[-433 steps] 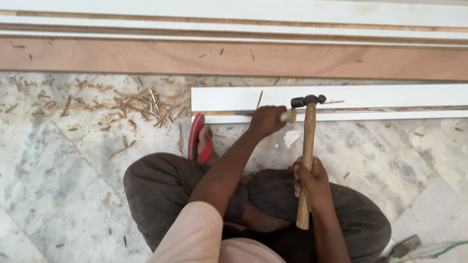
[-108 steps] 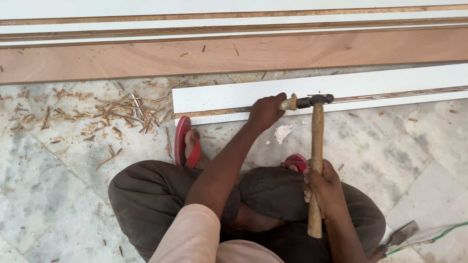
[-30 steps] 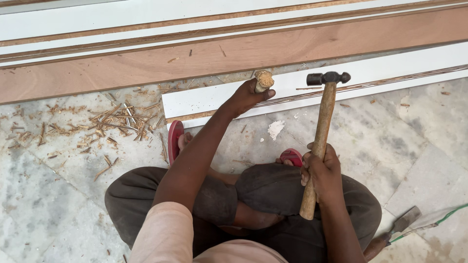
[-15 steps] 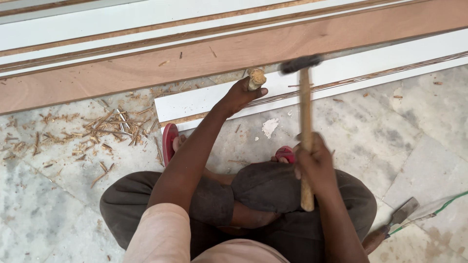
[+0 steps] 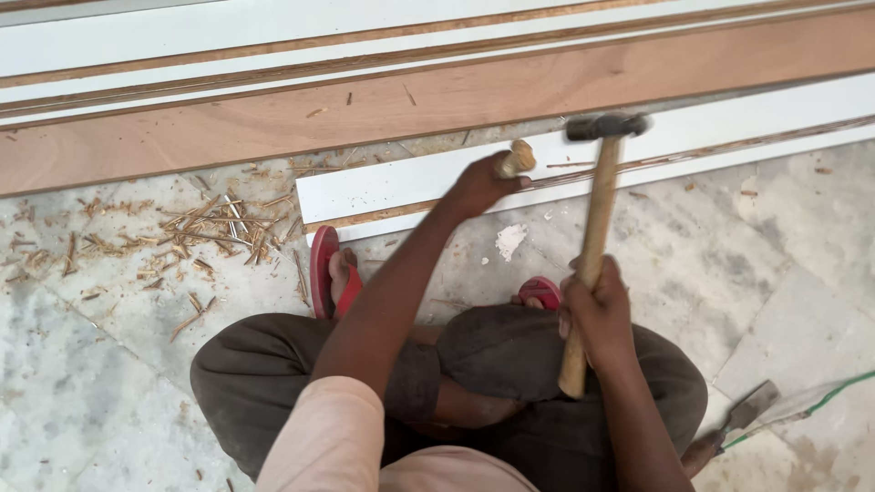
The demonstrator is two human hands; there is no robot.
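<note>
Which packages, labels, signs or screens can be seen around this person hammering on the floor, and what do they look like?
None: no package, label, sign or screen shows in this view.
What is there: the left hand holds a wooden-handled chisel on a white board; the right hand grips a hammer; wood chips lie on the marble floor.

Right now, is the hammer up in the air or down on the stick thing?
Up. The hammer head hangs right of the wooden handle in the left hand, not touching it.
</note>
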